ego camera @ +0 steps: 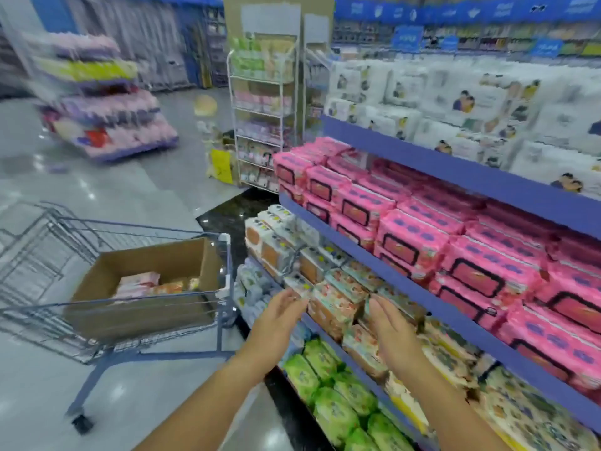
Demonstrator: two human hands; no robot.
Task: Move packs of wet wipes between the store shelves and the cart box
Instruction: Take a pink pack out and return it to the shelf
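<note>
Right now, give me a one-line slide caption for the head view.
Person's left grip and right grip, both open, reach toward shelved wipe packs; cart box nearby.

Orange-teal wipe packs (338, 304) fill the shelf (313, 327); others (140, 284) lie in the cart box (156, 258).

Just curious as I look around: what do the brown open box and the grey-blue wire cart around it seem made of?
The brown open box looks like cardboard: matt, flat walls, creased corners. The grey-blue wire cart looks like coated or painted metal: thin rods in a grid on tubular legs.
</note>
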